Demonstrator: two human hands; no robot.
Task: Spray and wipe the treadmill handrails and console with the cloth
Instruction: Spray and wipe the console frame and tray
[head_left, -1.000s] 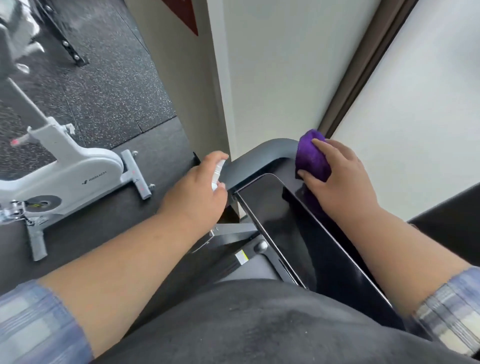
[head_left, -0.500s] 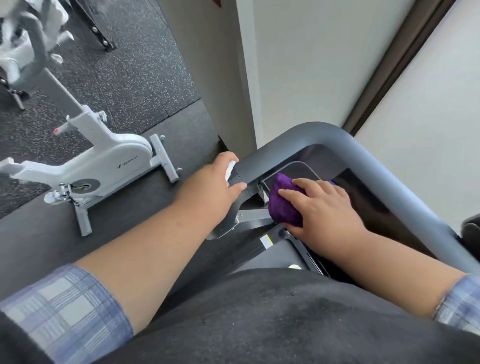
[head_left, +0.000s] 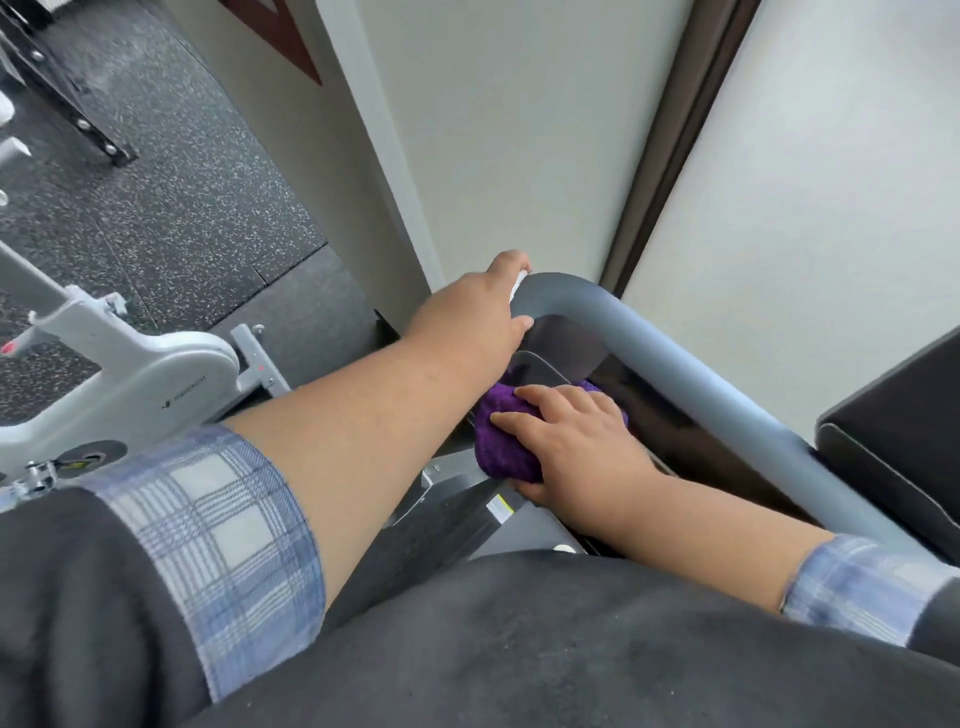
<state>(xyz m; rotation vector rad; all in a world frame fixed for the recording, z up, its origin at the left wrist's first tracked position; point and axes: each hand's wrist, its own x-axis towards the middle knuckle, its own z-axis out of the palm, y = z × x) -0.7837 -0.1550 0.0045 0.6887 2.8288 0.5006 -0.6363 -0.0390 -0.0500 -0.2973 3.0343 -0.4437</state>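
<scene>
Right hand: the right hand (head_left: 582, 441) lies on the cloth (head_left: 501, 441), fingers spread over the top and thumb tucked under its near edge, so it grips the wad while pressing it down.
Cloth: purple, bunched, sitting on the near left corner of the console (head_left: 675, 431), partly over the edge of the glossy panel.
Left hand: the left hand (head_left: 470, 325) is curled round a white bottle (head_left: 518, 285), of which only a sliver shows by the bend of the handrail (head_left: 691, 374); the thumb touches the rail's underside.
Handrail: a grey tube bending round the console's far corner and running back to the right.
Risk, cloth: a wad this bunched touches the panel only in a small patch, so I judge streaks or missed strips likely unless it is flattened.
Risk, edge: the cloth overhangs the console corner; a firm stroke toward the body could slide it off the panel.
Risk, spray: the nozzle is hidden, so where it aims cannot be told; a squeeze here might wet the wall (head_left: 519, 156) rather than the rail.
Risk, arms: the left forearm crosses close above the cloth, so a leftward wipe would likely bump it.
Around: a white exercise bike (head_left: 130, 384) stands on the speckled floor (head_left: 156, 197) to the left, well apart; a dark padded block (head_left: 893, 415) sits at the right.
In the way: the rail itself overhangs the console's far side, narrowing reach there.
</scene>
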